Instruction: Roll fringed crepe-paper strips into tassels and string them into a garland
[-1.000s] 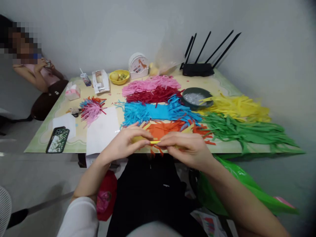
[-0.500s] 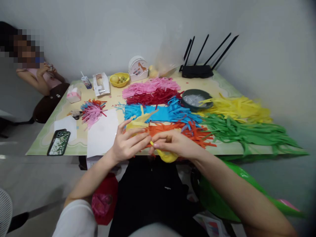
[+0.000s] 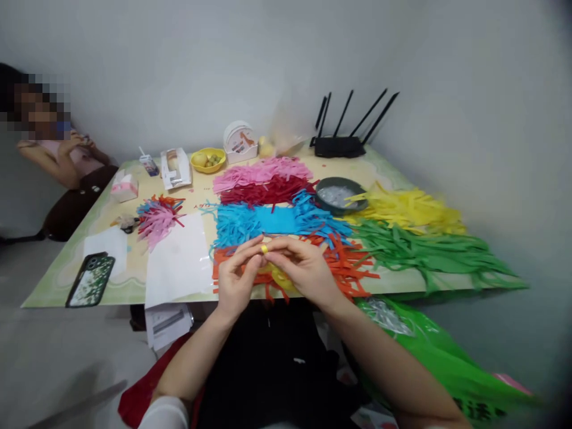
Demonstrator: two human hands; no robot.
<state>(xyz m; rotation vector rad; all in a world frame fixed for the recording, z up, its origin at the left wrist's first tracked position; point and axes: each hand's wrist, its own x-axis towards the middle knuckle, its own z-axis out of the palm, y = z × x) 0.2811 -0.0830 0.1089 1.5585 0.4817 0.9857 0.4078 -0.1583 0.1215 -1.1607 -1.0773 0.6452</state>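
My left hand (image 3: 236, 279) and my right hand (image 3: 302, 269) meet over the near edge of the table (image 3: 67, 268), above a heap of orange paper strips (image 3: 348, 265). Between their fingertips they pinch a small rolled yellow paper strip (image 3: 264, 249). Both hands have their fingers curled together in a pinch. More yellow paper shows under the right palm. Just beyond the hands lies a band of blue strips (image 3: 277, 219).
Piles of pink (image 3: 259, 173), dark red (image 3: 263, 192), yellow (image 3: 406, 208) and green strips (image 3: 424, 253) cover the table. A dark bowl (image 3: 339, 195), white sheet (image 3: 179, 259), phone (image 3: 90, 279), mixed strip bundle (image 3: 157, 214), router (image 3: 342, 145) and yellow bowl (image 3: 207, 159) stand around. A person sits at far left.
The yellow strip, first held flat between my hands, then looping below them, is now a small tight roll at my fingertips. My hands rose slightly; the view shifted right and down.
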